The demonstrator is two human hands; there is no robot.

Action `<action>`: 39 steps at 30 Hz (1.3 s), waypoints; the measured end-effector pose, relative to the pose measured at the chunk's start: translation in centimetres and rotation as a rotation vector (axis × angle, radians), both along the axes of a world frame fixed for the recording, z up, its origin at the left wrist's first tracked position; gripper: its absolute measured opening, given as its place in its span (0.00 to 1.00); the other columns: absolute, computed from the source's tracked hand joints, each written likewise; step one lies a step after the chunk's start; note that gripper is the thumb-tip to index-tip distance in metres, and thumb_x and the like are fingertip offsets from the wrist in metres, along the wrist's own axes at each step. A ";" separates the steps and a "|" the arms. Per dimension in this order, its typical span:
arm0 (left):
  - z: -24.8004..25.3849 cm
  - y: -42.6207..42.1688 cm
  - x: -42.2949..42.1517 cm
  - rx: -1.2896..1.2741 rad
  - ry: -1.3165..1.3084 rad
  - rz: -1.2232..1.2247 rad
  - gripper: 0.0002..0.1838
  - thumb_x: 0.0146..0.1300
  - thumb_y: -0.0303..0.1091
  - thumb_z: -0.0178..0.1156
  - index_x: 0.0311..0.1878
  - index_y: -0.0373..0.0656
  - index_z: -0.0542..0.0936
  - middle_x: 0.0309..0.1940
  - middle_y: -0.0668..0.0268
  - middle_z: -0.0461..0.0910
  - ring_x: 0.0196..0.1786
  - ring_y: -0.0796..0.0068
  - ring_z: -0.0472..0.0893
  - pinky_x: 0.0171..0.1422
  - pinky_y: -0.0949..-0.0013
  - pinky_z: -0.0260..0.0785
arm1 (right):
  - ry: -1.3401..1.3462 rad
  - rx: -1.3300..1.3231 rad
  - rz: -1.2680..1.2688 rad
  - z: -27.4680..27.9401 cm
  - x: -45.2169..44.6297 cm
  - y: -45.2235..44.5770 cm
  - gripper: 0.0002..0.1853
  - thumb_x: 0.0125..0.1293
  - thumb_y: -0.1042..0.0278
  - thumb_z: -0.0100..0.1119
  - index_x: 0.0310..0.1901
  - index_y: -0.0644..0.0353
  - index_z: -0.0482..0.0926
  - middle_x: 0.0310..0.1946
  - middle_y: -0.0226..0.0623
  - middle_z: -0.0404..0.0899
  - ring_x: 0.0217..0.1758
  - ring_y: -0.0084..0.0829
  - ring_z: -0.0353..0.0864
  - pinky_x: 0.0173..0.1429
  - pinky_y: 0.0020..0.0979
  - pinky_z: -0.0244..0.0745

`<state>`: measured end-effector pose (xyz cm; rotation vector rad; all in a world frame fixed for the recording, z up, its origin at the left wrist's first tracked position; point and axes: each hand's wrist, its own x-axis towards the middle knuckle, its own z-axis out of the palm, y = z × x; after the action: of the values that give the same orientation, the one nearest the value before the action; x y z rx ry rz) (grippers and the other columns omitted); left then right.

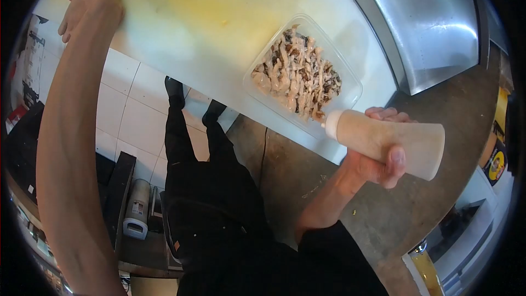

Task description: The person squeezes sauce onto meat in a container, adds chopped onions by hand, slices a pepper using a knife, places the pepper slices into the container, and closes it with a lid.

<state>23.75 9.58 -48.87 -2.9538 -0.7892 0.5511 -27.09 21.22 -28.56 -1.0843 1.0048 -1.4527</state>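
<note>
My right hand point(383, 167) is wrapped around a squeeze bottle point(392, 140) of pale sauce, tilted with its nozzle pointing left. The nozzle tip is at the near corner of a clear plastic container point(350, 96). Inside the container lies browned, chopped food point(298, 74), probably meat, striped with a creamy pinkish sauce. My left hand point(90, 8) leans at the left edge of the white cutting board point(186, 49), far from the container. Its fingers are curled in and partly hidden, and I see nothing held in them.
Yellow stains mark the board. A curved stainless steel panel point(427, 22) stands beside its right end. Below are white tiles point(139, 96) and a brown floor point(290, 170), with my black-clothed body close to the board. A grey cylinder-shaped item point(137, 208) sits at lower left.
</note>
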 end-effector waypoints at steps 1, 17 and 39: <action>-2.4 0.3 1.9 -0.077 -0.199 0.039 0.35 0.68 0.47 0.50 0.68 0.28 0.56 0.67 0.48 0.64 0.70 0.54 0.64 0.74 0.59 0.57 | 0.059 -0.052 -0.025 0.1 -0.2 0.4 0.27 0.46 0.55 0.64 0.48 0.60 0.73 0.30 0.36 0.72 0.32 0.36 0.75 0.47 0.41 0.74; 1.9 0.1 -0.5 0.173 0.122 -0.455 0.35 0.66 0.33 0.55 0.67 0.20 0.53 0.58 0.35 0.73 0.61 0.31 0.74 0.74 0.43 0.57 | 0.074 0.054 -0.234 0.2 2.4 -5.2 0.24 0.46 0.59 0.63 0.46 0.60 0.74 0.33 0.36 0.76 0.37 0.35 0.79 0.49 0.44 0.77; 5.1 0.0 -5.6 -0.359 -0.312 -0.120 0.40 0.68 0.53 0.44 0.73 0.30 0.51 0.72 0.45 0.57 0.73 0.49 0.59 0.76 0.56 0.54 | 0.067 -0.039 -0.379 -0.1 -1.2 -4.1 0.29 0.45 0.54 0.65 0.47 0.62 0.73 0.37 0.44 0.77 0.38 0.42 0.79 0.47 0.45 0.79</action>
<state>18.17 9.57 -43.78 -3.4485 -0.5745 0.2473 -28.30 17.07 -28.64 -1.0121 1.2851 -1.7519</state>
